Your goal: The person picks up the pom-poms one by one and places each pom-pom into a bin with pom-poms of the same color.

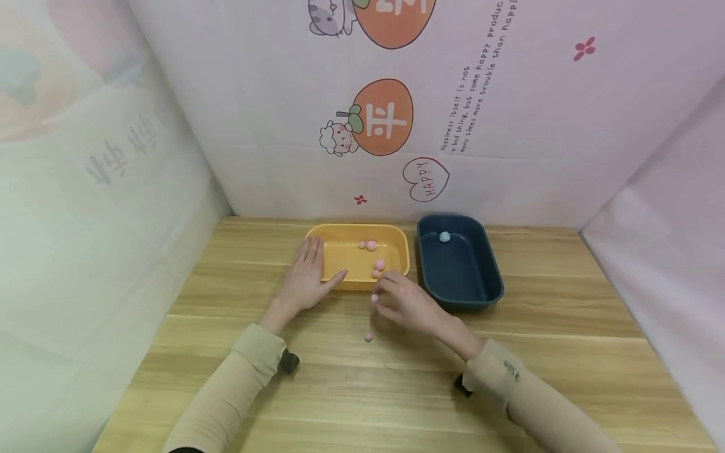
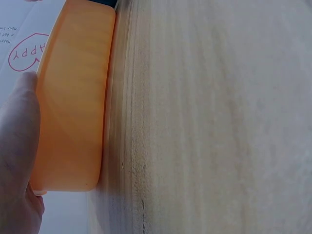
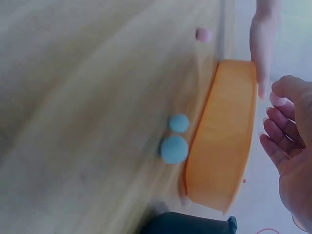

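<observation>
My right hand [image 1: 404, 302] pinches a small pink ball [image 1: 375, 297] between thumb and fingertips, close by the near rim of the yellow tray [image 1: 345, 224]. In the right wrist view the held ball [image 3: 278, 100] shows at the fingertips. My left hand [image 1: 306, 277] rests on the tray's left end, fingers straight and thumb stretched along the near rim. Several pink balls [image 1: 371, 245] lie inside the tray. Another pink ball [image 1: 368, 336] lies on the table in front of it. A small blue ball [image 3: 179, 123] and a larger blue ball [image 3: 174, 149] sit beside the tray, hidden by my right hand in the head view.
To the right of the yellow tray stands a dark blue tray [image 1: 461, 302] with a light blue ball [image 1: 444, 236] in it. Both stand on the wooden table [image 1: 351, 390], near its back edge. A printed cloth [image 1: 283, 126] hangs behind.
</observation>
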{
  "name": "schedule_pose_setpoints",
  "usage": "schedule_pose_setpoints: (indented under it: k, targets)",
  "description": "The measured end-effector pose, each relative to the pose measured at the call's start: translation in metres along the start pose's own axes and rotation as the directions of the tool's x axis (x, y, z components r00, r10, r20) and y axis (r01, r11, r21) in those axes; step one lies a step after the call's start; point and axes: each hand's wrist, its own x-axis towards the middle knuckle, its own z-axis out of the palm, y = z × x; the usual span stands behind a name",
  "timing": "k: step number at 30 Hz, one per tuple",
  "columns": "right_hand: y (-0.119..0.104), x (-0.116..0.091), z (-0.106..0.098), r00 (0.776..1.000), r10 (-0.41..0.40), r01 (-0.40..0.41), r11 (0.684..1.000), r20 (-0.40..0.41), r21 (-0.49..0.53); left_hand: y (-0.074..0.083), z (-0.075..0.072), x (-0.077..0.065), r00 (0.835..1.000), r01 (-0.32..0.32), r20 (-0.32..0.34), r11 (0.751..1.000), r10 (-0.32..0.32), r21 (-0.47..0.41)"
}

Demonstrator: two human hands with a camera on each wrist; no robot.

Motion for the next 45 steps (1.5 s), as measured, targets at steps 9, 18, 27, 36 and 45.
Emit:
schedule_pose_setpoints:
  k: [9,18,27,36,45]
  targets:
    - [0.01,0.016,-0.003,0.998,0.003,-0.003,1.0,-0.059,0.011,0.0,-0.001,-0.002,1.0,0.003,-0.005,1.0,-0.003,0.009]
    - [0.016,0.026,-0.004,0.999,0.022,-0.021,0.999,-0.041,0.025,-0.002,0.0,-0.001,1.0,0.001,-0.003,1.0,-0.001,-0.006]
    - [0.032,0.043,-0.003,0.996,0.085,-0.085,0.996,0.0,0.002,-0.001,-0.001,0.001,1.0,0.006,0.01,1.0,-0.006,0.009]
    - [0.049,0.059,-0.002,0.986,0.167,-0.166,0.986,0.018,-0.023,-0.003,0.002,0.002,1.0,-0.002,0.007,1.0,0.001,0.01]
    - [0.061,0.068,0.005,0.971,0.238,-0.237,0.971,0.022,-0.031,-0.004,0.002,0.003,1.0,-0.003,0.003,1.0,0.003,0.0]
